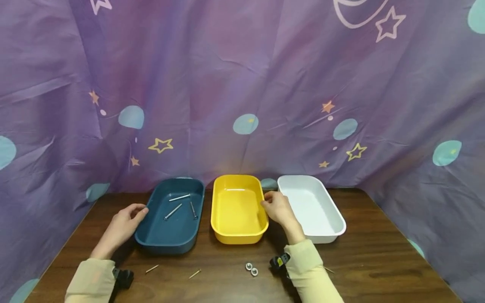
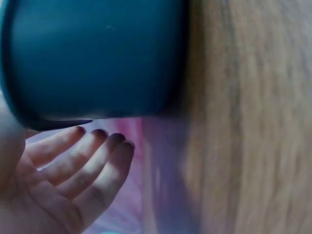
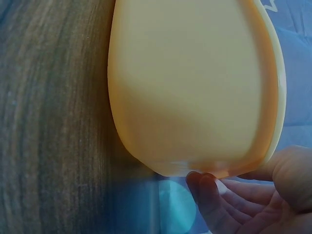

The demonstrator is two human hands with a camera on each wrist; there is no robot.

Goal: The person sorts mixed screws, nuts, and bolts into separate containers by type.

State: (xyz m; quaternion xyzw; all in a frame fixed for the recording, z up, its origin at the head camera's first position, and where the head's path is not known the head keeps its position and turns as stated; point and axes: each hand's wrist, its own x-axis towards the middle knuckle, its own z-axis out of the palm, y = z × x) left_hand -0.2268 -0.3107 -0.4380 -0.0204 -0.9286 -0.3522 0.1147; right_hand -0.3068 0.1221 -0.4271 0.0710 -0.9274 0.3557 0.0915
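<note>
My left hand (image 1: 123,225) is at the left rim of a blue tray (image 1: 166,249). Its thumb reaches the rim; the other fingers (image 2: 105,168) extend loosely beside the outer wall in the left wrist view. Three silver bolts, including one bolt (image 1: 173,211), lie in that tray. My right hand (image 1: 278,207) holds the right rim of a yellow tray (image 1: 239,239). In the right wrist view, fingertips (image 3: 208,184) meet the tray's outer wall and the thumb goes behind the rim, its tip hidden.
A white tray (image 1: 322,239) stands right of the yellow one, partly behind my right hand. Two metal nuts (image 1: 254,272) lie in front on the wooden table (image 1: 382,261). Small screws or nails (image 1: 195,274) are scattered there too. A purple patterned cloth (image 1: 212,84) hangs behind.
</note>
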